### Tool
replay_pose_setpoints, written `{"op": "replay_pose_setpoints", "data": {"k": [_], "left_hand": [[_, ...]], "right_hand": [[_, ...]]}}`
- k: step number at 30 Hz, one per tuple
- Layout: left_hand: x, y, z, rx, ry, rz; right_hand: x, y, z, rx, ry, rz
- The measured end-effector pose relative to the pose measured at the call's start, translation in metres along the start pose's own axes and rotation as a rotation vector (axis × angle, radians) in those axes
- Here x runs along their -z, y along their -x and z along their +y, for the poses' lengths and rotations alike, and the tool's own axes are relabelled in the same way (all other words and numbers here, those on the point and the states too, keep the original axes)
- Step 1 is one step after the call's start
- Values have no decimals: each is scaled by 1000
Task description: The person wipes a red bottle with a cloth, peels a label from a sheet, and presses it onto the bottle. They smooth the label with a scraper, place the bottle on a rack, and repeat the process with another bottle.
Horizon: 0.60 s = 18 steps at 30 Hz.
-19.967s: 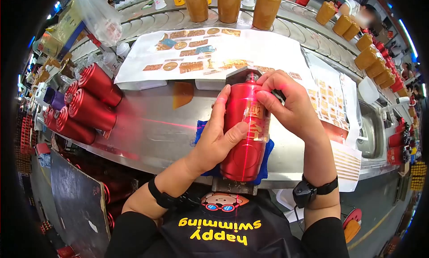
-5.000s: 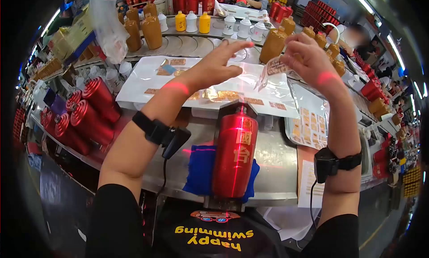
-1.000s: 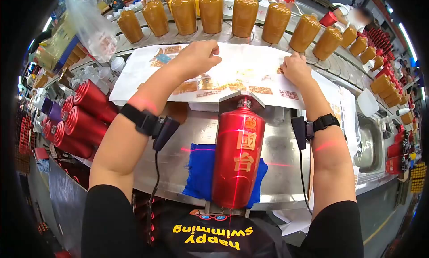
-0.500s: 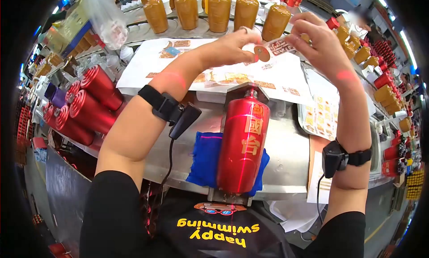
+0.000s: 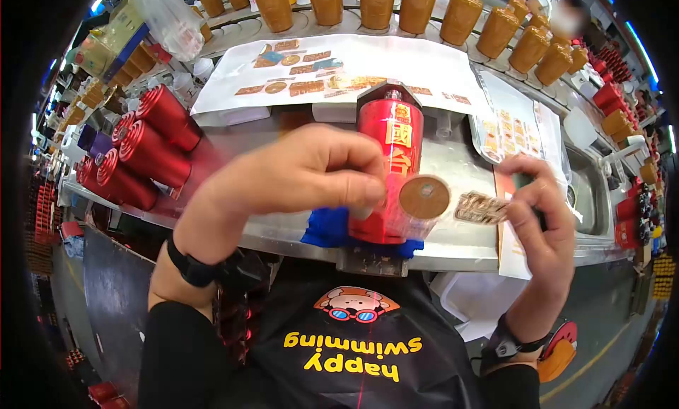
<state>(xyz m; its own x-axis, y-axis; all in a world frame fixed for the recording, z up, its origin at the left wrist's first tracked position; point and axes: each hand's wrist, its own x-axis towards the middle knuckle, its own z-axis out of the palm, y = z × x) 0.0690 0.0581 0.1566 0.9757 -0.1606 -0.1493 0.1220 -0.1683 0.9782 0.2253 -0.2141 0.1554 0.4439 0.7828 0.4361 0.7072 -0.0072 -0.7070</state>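
Stretched between my two hands is a clear decal strip (image 5: 424,197) with a brown round patch and ornate brown lettering. My left hand (image 5: 318,172) pinches its left end, thumb against forefinger. At the lettered end, my right hand (image 5: 539,214) grips it between thumb and fingers. Behind the strip, a glossy red bottle (image 5: 403,129) with gold characters lies with its neck pointing away from me. A blue cloth (image 5: 327,226) is under the bottle. The strip and my left hand cover part of the bottle's near half.
A white sheet (image 5: 219,90) with brown and gold decals lies beyond the bottle. Brown bottles (image 5: 378,6) line a curved conveyor at the back. Several red bottles (image 5: 152,154) lie stacked at left. A tray of decals (image 5: 506,126) and a sink (image 5: 590,197) are at right.
Both hands have come down and toward me with the decal strip, from above the white sheet to in front of the red bottle. The brown bottles on the conveyor have shifted.
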Motion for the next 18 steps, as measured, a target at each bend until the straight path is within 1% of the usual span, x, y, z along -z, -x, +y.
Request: {"op": "replay_pose_setpoints", "data": {"k": [1,3,4,7,10,18], "left_hand": [[-7,4,-7,49,60,1],[-11,2,-25,104,54,58],[-12,1,-34,129,50,87],[-10,-2,-52,107,61,144],[-8,-3,-58,75,70,145],[-9,-2,-61,96,91,160]], "right_hand": [[-7,8,5,-28,-23,-19],[-26,21,23,-172,-67,2],[-35,24,32,-163,-51,4],[-54,29,48,-232,-112,25],[-63,30,59,-200,-113,36],[-67,29,60,-215,-132,29]]}}
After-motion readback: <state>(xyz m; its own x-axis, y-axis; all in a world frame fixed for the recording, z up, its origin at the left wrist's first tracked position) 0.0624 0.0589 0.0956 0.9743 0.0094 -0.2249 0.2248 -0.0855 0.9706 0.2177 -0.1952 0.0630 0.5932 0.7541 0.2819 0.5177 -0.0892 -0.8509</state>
